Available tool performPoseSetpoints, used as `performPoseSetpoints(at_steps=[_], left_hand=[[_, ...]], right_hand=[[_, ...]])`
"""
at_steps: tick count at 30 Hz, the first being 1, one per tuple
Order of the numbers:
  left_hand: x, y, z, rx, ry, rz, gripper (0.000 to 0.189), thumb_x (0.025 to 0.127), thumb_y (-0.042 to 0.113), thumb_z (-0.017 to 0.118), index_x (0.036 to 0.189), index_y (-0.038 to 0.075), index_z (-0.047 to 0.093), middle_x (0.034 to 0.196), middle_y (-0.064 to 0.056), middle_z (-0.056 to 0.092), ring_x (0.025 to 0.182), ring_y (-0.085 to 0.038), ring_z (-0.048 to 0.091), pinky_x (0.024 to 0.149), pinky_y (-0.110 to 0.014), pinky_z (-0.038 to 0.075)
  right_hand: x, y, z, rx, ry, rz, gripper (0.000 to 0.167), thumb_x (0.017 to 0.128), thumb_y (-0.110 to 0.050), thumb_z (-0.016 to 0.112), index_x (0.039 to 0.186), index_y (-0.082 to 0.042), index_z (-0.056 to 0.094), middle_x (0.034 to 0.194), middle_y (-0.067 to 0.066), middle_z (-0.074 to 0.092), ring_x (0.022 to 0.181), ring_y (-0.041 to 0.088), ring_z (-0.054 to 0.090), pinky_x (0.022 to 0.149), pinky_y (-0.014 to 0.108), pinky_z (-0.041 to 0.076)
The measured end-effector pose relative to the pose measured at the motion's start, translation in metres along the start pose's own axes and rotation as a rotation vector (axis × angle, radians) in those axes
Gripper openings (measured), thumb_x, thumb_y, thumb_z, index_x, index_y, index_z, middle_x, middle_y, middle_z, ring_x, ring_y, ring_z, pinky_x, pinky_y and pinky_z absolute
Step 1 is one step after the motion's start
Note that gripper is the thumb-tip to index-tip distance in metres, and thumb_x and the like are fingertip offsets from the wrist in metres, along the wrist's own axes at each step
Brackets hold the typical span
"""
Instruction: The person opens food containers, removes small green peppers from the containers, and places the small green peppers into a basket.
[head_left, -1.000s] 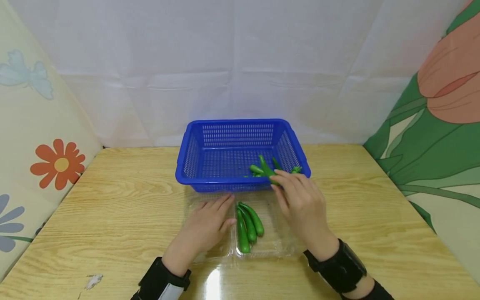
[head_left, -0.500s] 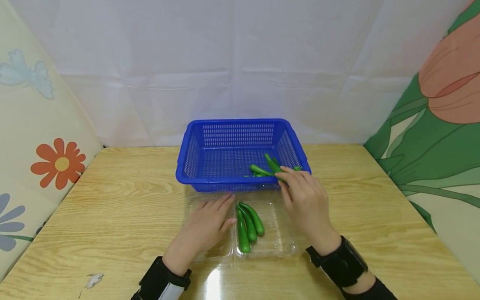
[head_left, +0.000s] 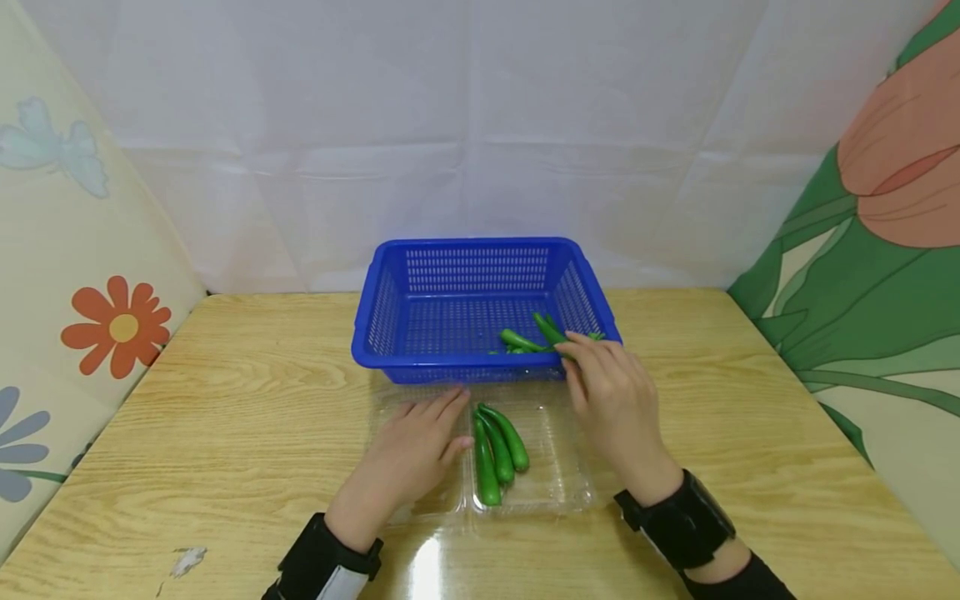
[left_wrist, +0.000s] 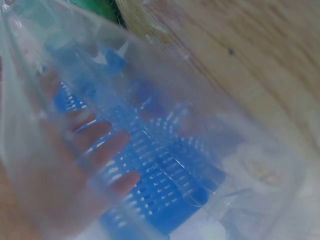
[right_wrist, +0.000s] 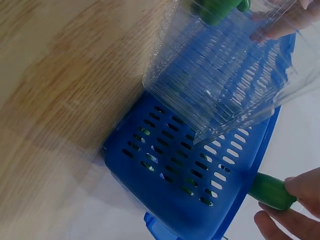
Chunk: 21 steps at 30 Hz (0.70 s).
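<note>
My right hand point(head_left: 615, 408) is at the front right rim of the blue plastic basket point(head_left: 450, 362). Between thumb and fingers it pinches the thick end of a green chili pepper point(right_wrist: 270, 191), whose other end points into the basket. Several other green peppers point(head_left: 517, 339) lie in that corner, partly hidden by the rim and hand. My left hand point(head_left: 416, 446) rests with extended fingers on the left part of a clear plastic clamshell box point(head_left: 555, 467). Three green peppers point(head_left: 501, 450) lie side by side in the box's right half. The left wrist view shows the left fingers point(left_wrist: 107, 150) through hazy plastic.
The basket stands behind the box on a wooden table point(head_left: 262, 400), close to a white cloth backdrop point(head_left: 465, 150). Printed panels point(head_left: 885, 275) flank the table on both sides. Left of the box, the tabletop has a chipped patch point(head_left: 187, 562).
My right hand has shifted slightly to the right along the basket rim with the pepper. Since half a second ago, the pepper's tip has dipped a little. The left hand stays still.
</note>
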<state>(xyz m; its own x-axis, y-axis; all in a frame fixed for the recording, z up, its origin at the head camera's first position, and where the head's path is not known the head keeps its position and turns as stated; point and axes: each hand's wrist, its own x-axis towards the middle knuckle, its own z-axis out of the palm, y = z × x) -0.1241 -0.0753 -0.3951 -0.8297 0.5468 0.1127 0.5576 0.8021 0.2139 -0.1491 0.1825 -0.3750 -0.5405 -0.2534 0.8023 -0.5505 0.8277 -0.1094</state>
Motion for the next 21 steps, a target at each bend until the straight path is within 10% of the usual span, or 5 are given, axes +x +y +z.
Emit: performPoseSetpoints(at_steps=[21], left_hand=[[-0.0005,-0.0003,0.0008,0.002,0.013,0.005,0.058,0.104,0.039,0.05,0.15,0.005,0.042,0.152,-0.012,0.043,0.136,-0.03,0.045,0.11,-0.051,0.038]], right_hand=[[-0.001,0.005,0.0005,-0.038,-0.019,0.015,0.024,0.085,-0.004,0.073,0.108,0.001,0.071,0.113,0.018,0.069,0.098,0.036,0.064,0.081,0.049,0.055]])
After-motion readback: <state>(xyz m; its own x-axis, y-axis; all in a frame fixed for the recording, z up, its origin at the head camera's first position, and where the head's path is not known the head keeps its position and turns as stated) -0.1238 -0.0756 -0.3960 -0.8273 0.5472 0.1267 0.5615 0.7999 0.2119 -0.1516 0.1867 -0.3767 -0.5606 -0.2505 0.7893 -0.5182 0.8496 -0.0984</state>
